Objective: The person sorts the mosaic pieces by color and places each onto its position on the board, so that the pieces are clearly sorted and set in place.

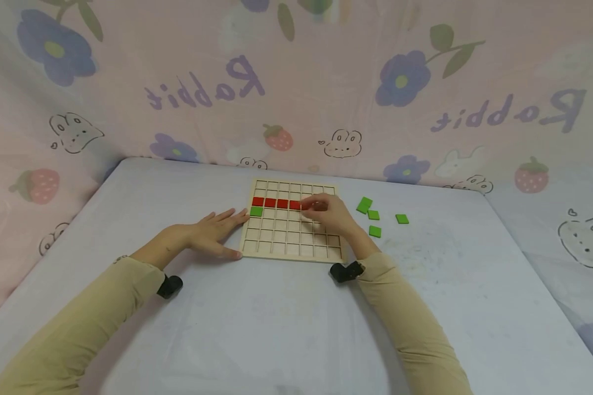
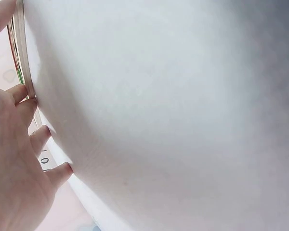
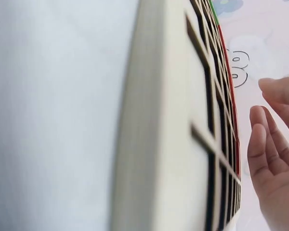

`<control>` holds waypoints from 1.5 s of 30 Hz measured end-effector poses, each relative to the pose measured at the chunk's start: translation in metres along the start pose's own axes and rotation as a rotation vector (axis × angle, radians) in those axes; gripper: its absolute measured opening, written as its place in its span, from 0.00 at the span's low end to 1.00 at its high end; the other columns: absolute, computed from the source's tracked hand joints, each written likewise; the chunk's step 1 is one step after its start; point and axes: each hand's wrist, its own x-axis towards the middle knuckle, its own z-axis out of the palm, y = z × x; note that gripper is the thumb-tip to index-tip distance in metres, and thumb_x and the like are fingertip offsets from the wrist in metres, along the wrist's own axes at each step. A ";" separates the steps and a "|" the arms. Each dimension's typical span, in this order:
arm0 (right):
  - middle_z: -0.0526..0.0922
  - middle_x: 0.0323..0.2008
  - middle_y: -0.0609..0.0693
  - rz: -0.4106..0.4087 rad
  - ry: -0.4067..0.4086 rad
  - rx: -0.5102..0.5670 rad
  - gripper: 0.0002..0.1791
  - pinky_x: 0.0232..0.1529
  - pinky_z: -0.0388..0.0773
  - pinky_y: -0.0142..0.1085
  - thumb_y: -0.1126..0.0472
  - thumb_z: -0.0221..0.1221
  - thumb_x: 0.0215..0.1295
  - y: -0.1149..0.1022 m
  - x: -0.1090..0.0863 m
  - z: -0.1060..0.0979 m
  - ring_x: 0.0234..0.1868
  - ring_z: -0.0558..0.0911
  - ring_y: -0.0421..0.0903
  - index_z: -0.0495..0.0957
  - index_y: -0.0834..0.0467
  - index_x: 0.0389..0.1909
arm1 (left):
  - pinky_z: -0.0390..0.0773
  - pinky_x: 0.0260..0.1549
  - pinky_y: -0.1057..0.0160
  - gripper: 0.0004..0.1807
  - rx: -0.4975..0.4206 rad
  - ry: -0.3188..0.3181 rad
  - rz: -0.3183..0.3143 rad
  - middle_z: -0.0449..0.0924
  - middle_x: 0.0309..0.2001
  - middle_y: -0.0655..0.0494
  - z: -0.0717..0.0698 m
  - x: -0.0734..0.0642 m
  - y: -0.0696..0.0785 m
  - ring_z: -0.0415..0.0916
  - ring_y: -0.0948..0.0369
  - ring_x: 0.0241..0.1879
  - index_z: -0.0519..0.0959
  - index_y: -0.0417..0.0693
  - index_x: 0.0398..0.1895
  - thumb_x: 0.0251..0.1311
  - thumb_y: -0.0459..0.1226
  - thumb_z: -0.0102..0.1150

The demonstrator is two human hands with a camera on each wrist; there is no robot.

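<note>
A square wooden grid board [image 1: 274, 249] lies on the table. One of its rows holds several red tiles [image 1: 282, 204] side by side from the left edge, and a green tile [image 1: 256, 212] sits below the leftmost. My left hand [image 1: 212, 233] is spread flat on the table, its fingertips and thumb touching the board's left side. Over the board, at the right end of the red row, is my right hand [image 1: 331, 213]. Its thumb and fingers are bent and apart, with no tile visible between them in the right wrist view. The right hand hides part of the grid.
Several loose green tiles [image 1: 374, 231] lie right of the board, two of them touching or overlapping. A white cloth [image 1: 257, 323] covers the table. Behind it hangs a patterned curtain [image 1: 306, 82] with flowers and rabbits.
</note>
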 end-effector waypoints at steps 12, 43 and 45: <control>0.81 0.51 0.56 0.008 0.013 -0.022 0.17 0.49 0.77 0.44 0.60 0.62 0.63 0.005 -0.008 -0.013 0.51 0.79 0.52 0.80 0.58 0.52 | 0.36 0.68 0.33 0.52 -0.001 -0.007 -0.003 0.37 0.77 0.43 -0.002 -0.001 0.002 0.32 0.42 0.75 0.44 0.42 0.76 0.58 0.57 0.56; 0.79 0.55 0.58 0.064 0.120 -0.086 0.19 0.46 0.75 0.38 0.59 0.63 0.62 0.026 -0.023 -0.050 0.51 0.79 0.54 0.80 0.61 0.53 | 0.35 0.68 0.33 0.53 -0.012 -0.006 -0.014 0.35 0.77 0.45 0.001 0.000 -0.002 0.30 0.43 0.76 0.42 0.43 0.76 0.58 0.59 0.56; 0.79 0.54 0.58 0.074 0.126 -0.094 0.19 0.46 0.75 0.37 0.58 0.63 0.62 0.028 -0.024 -0.053 0.51 0.79 0.54 0.80 0.60 0.53 | 0.34 0.68 0.34 0.53 -0.015 -0.010 -0.016 0.35 0.77 0.45 0.001 -0.001 -0.002 0.29 0.44 0.76 0.42 0.43 0.76 0.58 0.58 0.56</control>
